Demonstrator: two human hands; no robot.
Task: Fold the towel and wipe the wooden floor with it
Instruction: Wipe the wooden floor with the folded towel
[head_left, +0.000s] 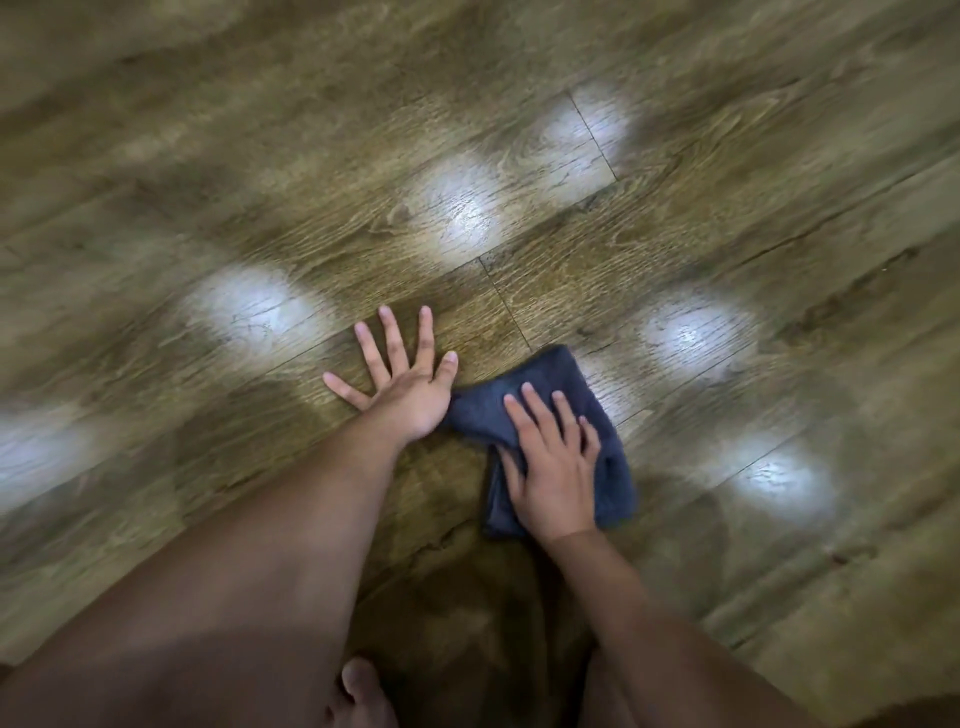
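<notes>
A: Checking hands first. Right hand lies palm down on the towel, fingers straight and a little spread, pressing it flat, not curled round it.

B: Left hand?

A: Flat on the wooden floor, all fingers splayed wide, holding nothing. Its thumb side sits just beside the towel's left corner, touching or nearly, can't tell which.

B: Towel position and axis?

A: Dark blue-grey, folded into a compact rough rectangle, lying on the floor just right of frame centre, low. Long axis runs from upper left to lower right, slightly steeper than the plank seams, which climb from lower left to upper right. One corner points up toward a plank butt joint.

B: Any label, brand, writing?

A: None readable on towel or floor.

B: Other stuff?

A: Several bright light reflections on the planks, edges of frame blurred. Bare toes at the bottom edge, between the forearms.
</notes>
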